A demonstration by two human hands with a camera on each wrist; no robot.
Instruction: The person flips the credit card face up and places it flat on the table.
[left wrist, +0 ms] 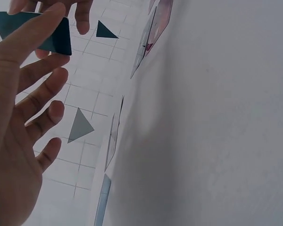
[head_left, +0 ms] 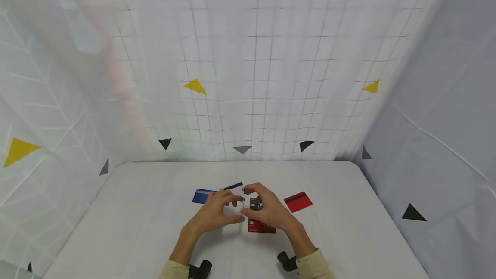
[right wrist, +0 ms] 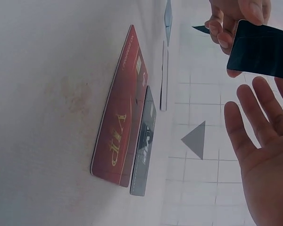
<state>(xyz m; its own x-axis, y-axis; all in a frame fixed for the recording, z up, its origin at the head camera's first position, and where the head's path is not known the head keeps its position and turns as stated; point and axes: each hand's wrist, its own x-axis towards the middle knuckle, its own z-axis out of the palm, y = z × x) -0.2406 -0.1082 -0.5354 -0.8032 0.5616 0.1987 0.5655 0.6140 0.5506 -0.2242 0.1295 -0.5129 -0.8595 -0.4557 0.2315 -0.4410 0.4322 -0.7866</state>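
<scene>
A dark teal card [right wrist: 262, 49] is held up off the table between both hands; the head view shows it almost edge-on. My left hand [head_left: 211, 214] pinches it with thumb and index finger, the other fingers loosely spread. From the opposite side, my right hand [head_left: 271, 210] grips it at its edges with thumb and index finger. Beneath the right hand lie a red card [right wrist: 114, 122] with gold VIP lettering and a dark grey card [right wrist: 144, 150], side by side. The right hand partly covers them in the head view.
On the white table [head_left: 135, 218] lie a blue card [head_left: 202, 196] and a white card [head_left: 235, 188] with a black stripe, behind the left hand. A red card [head_left: 299, 202] with a dark stripe lies to the right. White patterned sheets [head_left: 224, 46] surround the table.
</scene>
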